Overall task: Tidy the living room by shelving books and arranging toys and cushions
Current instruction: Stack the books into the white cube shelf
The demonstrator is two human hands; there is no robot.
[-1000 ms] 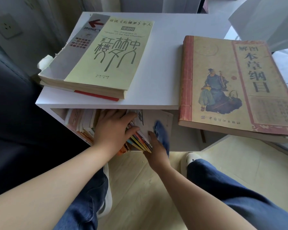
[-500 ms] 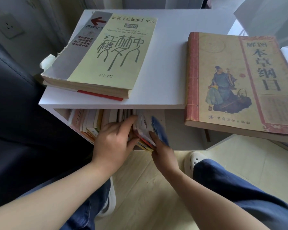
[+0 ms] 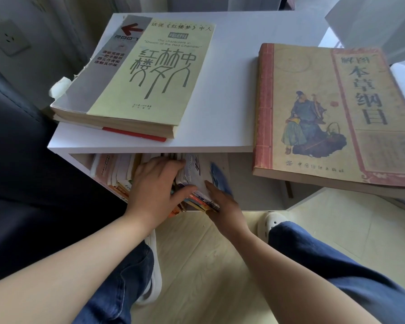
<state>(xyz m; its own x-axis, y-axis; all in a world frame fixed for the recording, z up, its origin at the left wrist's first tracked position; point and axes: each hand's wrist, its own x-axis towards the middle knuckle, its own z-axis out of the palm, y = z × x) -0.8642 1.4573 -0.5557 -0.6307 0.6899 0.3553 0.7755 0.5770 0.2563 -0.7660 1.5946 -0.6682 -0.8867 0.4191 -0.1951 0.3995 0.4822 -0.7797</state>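
Nearest: left grip, clasped on leaning booklets in the shelf bay; right grip, pinched on the same bundle at its lower corner. Beyond: upright book row, loosely packed. Above: tabletop; thick book, overhung past the front edge. Judged at risk: booklets fanning onto the floor if released aslant; thick book tipping off if jolted.

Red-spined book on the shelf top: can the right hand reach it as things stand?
Probably yes. The red-spined book lies flat, uncovered, overhanging the shelf top just above the right hand, with nothing between. But that hand's grip is on thin books in the shelf.
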